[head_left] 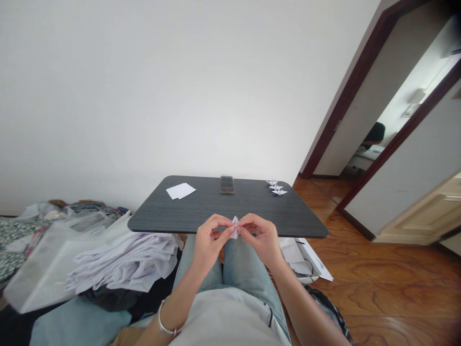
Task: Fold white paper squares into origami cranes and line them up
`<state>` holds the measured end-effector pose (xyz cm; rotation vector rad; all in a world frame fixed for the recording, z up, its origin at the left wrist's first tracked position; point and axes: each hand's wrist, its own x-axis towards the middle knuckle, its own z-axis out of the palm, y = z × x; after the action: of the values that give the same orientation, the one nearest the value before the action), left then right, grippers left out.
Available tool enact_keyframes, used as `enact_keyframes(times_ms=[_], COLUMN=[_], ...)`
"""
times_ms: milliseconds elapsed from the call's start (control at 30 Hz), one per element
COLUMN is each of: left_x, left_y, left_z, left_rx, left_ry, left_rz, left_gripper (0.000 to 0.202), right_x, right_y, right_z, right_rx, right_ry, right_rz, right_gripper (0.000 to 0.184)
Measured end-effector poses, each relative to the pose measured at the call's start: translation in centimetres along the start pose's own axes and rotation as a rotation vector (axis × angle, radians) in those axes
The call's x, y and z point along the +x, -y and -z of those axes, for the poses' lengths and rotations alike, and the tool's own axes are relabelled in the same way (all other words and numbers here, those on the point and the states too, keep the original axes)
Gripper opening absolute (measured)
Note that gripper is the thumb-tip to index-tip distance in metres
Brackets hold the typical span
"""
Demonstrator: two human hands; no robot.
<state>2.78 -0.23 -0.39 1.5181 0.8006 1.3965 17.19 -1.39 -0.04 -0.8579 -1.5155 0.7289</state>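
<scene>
Between my two hands, just over the table's near edge, is a small folded white paper [235,228], narrow and pointed at the top. My left hand [213,236] pinches its left side between thumb and forefinger. From the right, my right hand [260,234] pinches it the same way. Fingertips cover part of its folds. Several folded paper cranes [277,188] stand in a row at the table's far right. White paper sheets [180,191] lie overlapping at the far left of the dark table [201,206].
A phone [227,184] lies at the table's back middle, close to the white wall. Clothes [126,262] are piled left of my legs. A white box [306,259] with papers sits below the table's right side. A doorway opens at the right.
</scene>
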Motion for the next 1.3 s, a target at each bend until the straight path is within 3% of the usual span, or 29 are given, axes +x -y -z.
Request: enact_keyframes(times_ms=[567, 900, 1100, 1300], left_x=[0.1, 0.1, -0.1, 0.2], left_y=[0.0, 0.0, -0.3, 0.4], left_z=[-0.2, -0.2, 0.1, 0.7], left_rx=[-0.095, -0.150, -0.373, -0.544], left_ry=[0.023, 0.038, 0.041, 0.200], left_rz=[0.053, 0.079, 0.194, 0.313], left_gripper=[0.016, 0.015, 0.017, 0.019], right_x=[-0.2, 0.0, 0.2, 0.2], right_y=[-0.2, 0.2, 0.5, 0.5], right_z=[-0.2, 0.1, 0.7, 1.2], right_rx=[0.051, -0.025, -0.103, -0.045], right_ry=[-0.032, 0.000, 0.007, -0.003], right_rz=[-0.045, 0.138, 0.290, 0.386], right_gripper=[0.002, 0.010, 0.014, 0.017])
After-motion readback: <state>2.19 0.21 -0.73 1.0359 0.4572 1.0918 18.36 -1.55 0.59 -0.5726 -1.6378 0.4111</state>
